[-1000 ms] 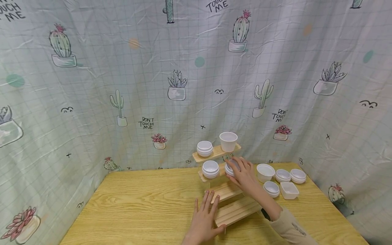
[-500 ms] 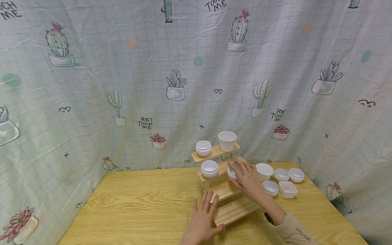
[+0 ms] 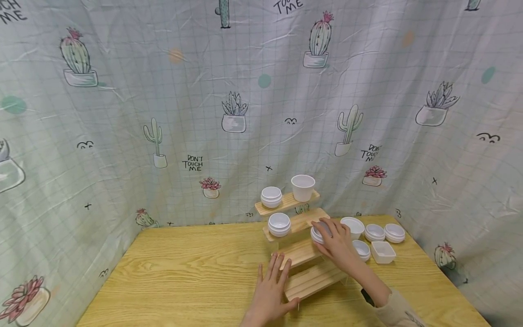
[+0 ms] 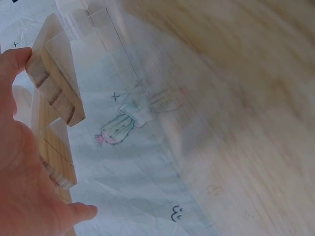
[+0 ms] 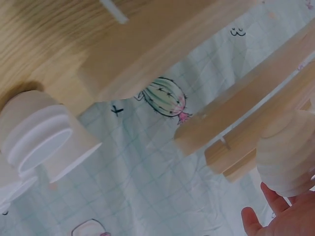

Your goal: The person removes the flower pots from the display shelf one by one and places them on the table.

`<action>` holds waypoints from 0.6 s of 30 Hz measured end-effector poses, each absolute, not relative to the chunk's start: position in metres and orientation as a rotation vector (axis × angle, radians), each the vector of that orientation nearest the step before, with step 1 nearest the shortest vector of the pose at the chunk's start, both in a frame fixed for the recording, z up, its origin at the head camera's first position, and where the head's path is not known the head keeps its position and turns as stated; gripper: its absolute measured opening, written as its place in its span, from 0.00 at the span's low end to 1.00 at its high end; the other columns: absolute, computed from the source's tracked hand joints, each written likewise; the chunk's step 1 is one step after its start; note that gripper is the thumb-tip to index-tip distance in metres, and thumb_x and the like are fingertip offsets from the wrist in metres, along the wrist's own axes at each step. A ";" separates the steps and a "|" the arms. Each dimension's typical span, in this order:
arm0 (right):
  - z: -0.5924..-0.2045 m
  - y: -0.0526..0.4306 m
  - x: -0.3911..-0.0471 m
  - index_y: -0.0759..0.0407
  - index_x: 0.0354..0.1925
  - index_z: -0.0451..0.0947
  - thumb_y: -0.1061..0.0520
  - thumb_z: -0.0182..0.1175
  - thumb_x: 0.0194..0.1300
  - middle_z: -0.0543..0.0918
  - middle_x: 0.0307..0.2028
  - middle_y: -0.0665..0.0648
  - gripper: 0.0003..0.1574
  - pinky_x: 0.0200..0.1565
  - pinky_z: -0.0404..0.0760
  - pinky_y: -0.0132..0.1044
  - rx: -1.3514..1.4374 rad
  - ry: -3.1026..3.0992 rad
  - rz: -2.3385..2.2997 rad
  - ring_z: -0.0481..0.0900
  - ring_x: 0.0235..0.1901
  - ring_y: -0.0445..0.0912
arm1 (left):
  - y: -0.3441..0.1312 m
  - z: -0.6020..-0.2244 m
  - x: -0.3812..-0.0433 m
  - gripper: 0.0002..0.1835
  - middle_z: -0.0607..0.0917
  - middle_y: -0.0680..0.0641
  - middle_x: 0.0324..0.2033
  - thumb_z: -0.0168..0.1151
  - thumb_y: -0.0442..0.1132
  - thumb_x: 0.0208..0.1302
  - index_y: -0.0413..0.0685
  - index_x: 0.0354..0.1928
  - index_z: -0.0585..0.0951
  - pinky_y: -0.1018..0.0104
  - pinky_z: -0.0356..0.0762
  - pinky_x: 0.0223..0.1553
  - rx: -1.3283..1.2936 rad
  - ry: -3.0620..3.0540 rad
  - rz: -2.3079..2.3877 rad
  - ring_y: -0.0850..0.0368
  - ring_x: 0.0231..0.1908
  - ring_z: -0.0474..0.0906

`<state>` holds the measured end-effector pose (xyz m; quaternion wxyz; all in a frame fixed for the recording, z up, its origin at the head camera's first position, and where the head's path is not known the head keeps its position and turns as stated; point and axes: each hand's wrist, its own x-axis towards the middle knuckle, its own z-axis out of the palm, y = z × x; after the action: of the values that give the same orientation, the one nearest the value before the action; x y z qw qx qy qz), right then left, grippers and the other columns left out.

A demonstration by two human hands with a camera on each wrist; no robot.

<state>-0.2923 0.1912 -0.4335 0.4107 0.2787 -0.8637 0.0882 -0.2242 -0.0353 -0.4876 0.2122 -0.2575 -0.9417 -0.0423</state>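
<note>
My right hand point(image 3: 338, 242) curls its fingers round a white pot point(image 3: 316, 235). My left hand point(image 3: 269, 293), fingers spread, touches the wooden stand point(image 3: 312, 280).

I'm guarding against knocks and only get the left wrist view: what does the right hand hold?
Observer: The right hand grips a round white pot.
Operator: What stands on the top board of the stepped pale-wood stand?
Observer: Another round white pot and a taller, tapered white cup.
Operator: Anything on the yellow wood-grain table right of the stand?
Observer: Yes, five white containers, including a square white container.
</note>
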 end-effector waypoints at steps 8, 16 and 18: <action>-0.441 0.206 -0.288 0.55 0.52 0.70 0.50 0.67 0.43 0.72 0.49 0.63 0.36 0.41 0.65 0.56 0.675 -2.173 0.223 0.70 0.45 0.59 | -0.034 -0.489 -0.224 0.48 0.55 0.46 0.67 0.52 0.70 0.48 0.53 0.67 0.54 0.40 0.61 0.56 -0.709 -2.618 -0.115 0.47 0.67 0.50; -0.446 0.221 -0.285 0.56 0.51 0.72 0.44 0.61 0.50 0.72 0.49 0.62 0.31 0.39 0.65 0.55 0.658 -2.152 0.217 0.69 0.44 0.59 | -0.034 -0.488 -0.224 0.47 0.55 0.46 0.67 0.51 0.70 0.49 0.53 0.67 0.53 0.40 0.61 0.56 -0.712 -2.627 -0.131 0.48 0.67 0.50; -0.447 0.224 -0.284 0.57 0.50 0.72 0.42 0.58 0.53 0.73 0.48 0.63 0.30 0.38 0.64 0.55 0.656 -2.145 0.216 0.69 0.43 0.59 | -0.035 -0.488 -0.224 0.48 0.54 0.46 0.67 0.50 0.70 0.49 0.53 0.67 0.53 0.40 0.60 0.56 -0.707 -2.629 -0.129 0.48 0.67 0.49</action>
<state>-0.2845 0.2243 -0.4473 0.4297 0.2629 -0.8595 0.0865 -0.2237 -0.0345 -0.4879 0.2063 -0.2538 -0.9438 -0.0463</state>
